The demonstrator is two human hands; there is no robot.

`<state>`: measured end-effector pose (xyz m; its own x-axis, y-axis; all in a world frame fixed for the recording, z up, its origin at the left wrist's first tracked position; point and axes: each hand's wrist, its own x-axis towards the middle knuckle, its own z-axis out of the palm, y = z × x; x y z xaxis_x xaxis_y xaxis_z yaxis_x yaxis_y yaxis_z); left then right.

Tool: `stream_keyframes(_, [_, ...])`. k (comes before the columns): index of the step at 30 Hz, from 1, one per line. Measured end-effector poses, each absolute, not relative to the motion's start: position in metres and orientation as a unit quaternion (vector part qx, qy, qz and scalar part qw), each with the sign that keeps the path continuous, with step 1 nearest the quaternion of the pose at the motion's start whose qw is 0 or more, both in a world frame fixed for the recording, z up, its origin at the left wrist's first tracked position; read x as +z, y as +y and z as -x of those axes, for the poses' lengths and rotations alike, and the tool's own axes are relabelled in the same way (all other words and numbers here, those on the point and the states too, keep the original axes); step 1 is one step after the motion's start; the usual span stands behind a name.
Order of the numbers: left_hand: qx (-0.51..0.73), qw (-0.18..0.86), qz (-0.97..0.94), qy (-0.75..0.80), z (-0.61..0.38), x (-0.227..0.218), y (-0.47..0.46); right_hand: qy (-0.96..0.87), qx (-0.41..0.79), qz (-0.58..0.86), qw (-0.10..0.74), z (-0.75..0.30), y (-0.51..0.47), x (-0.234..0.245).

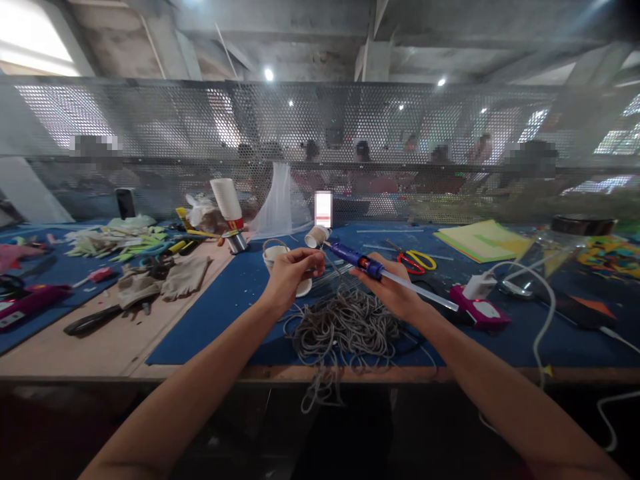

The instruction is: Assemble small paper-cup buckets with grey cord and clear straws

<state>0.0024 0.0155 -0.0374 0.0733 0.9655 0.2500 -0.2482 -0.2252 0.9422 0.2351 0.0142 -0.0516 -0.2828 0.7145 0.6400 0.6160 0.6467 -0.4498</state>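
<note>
My right hand (387, 283) is wrapped round a blue hot glue gun (357, 260), whose nozzle points left and a clear glue stick (420, 291) sticks out of its back. Close to the nozzle, a small paper cup (317, 237) is tilted on its side. My left hand (295, 270) is closed in a pinch just below this cup; what lies between its fingertips is too small to make out. Below both hands, a tangled heap of grey cord (347, 327) spreads over the blue mat, some loops hanging off the table edge. Behind my left hand stands a white cup with a handle (275, 253).
Red-and-yellow scissors (417, 260) lie right of the glue gun. Beyond are yellow-green sheets (480, 241), a magenta power block (479, 309) with a white cable and a large jar (575, 247). Leftward are stacked paper cups (227, 200), gloves (185, 277) and scraps. A perforated screen (330, 133) stands behind.
</note>
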Motion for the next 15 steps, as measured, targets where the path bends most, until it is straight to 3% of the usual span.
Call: stream_keyframes(15, [0.581, 0.532, -0.499, 0.362, -0.0017, -0.0377, 0.0149, -0.794, 0.049, 0.420, 0.437, -0.2357, 0.0150, -0.0511])
